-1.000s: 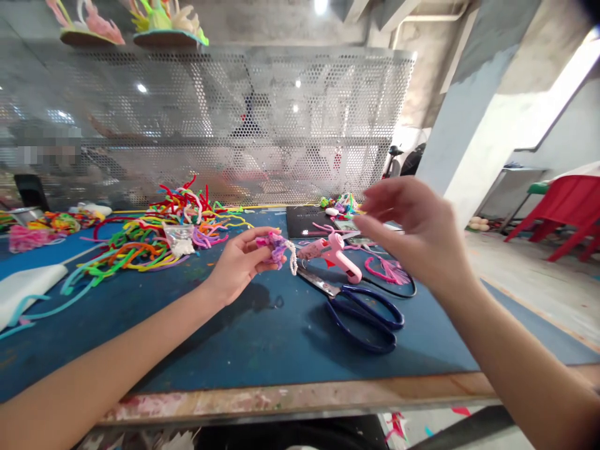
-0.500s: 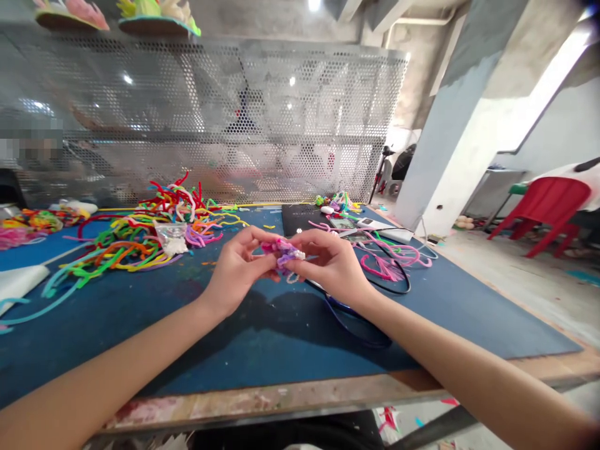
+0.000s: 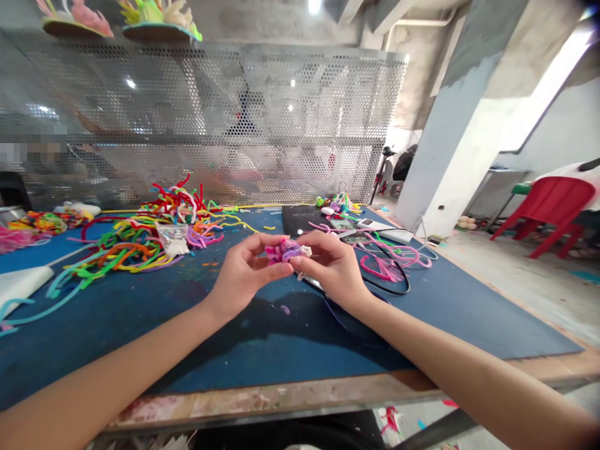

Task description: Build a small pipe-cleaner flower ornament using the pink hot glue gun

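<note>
A small pink and purple fuzzy craft piece (image 3: 284, 251) with white beads at its right end is held up over the blue table mat (image 3: 187, 350). My left hand (image 3: 244, 269) pinches it from the left, thumb across its lower front. From the right, my right hand (image 3: 330, 262) grips the beaded end between thumb and fingers. A small loop hangs under the piece by the right thumb. A small purple bit (image 3: 285, 309) lies on the mat below my hands.
Colourful pipe cleaners (image 3: 126, 240) are heaped at the left, with a clear bag of white beads (image 3: 173, 240). Pink strands (image 3: 384, 265), cables and a black box (image 3: 297, 219) lie behind and right. A perforated metal screen (image 3: 210, 125) stands at the back.
The craft piece has turned to lie more level and shifted slightly right. My left thumb has moved right along its lower side. The small purple bit now shows on the mat.
</note>
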`<control>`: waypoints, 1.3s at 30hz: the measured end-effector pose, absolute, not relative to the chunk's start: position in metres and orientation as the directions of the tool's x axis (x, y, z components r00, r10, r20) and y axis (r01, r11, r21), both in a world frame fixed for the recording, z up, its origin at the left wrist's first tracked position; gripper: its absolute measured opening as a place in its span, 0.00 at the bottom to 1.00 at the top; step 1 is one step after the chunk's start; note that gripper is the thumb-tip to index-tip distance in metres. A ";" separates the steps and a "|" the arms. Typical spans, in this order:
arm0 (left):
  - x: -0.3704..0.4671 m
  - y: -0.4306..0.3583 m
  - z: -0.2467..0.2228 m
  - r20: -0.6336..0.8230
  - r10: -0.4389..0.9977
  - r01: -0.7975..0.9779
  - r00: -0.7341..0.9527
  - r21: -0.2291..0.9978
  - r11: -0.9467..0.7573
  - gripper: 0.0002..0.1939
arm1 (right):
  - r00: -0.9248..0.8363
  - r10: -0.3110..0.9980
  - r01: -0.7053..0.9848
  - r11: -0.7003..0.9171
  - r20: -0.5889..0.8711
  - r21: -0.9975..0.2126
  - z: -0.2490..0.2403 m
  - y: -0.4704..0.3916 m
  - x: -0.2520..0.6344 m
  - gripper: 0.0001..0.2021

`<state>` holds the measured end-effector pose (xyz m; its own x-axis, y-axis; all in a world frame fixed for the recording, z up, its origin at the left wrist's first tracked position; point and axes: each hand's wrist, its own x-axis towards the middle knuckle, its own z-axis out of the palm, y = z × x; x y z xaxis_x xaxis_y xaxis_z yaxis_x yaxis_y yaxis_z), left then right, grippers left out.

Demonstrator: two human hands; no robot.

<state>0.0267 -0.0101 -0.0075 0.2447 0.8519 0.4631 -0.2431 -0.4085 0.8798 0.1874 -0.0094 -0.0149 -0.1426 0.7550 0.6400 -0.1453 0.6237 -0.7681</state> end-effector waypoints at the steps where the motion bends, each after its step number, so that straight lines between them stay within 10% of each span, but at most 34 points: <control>1: 0.027 -0.010 -0.007 0.463 0.855 -0.241 0.236 0.880 -0.410 0.18 | -0.133 0.753 -0.140 0.630 0.645 -0.764 -0.015 -0.010 0.186 0.13; 25: 0.029 -0.013 -0.004 0.405 0.879 -0.267 0.252 0.902 -0.339 0.11 | -0.117 0.752 -0.069 0.645 0.648 -0.761 -0.021 -0.011 0.184 0.10; 39: 0.020 -0.015 0.005 0.522 0.781 -0.133 0.343 0.850 -0.510 0.06 | -0.227 0.540 0.008 0.833 0.810 -0.553 -0.011 -0.013 0.199 0.05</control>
<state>0.0204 -0.0150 0.0054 0.3435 0.7805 0.5223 -0.1328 -0.5102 0.8497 0.1994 -0.0131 -0.0108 -0.2273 0.5399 0.8105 0.0080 0.8333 -0.5528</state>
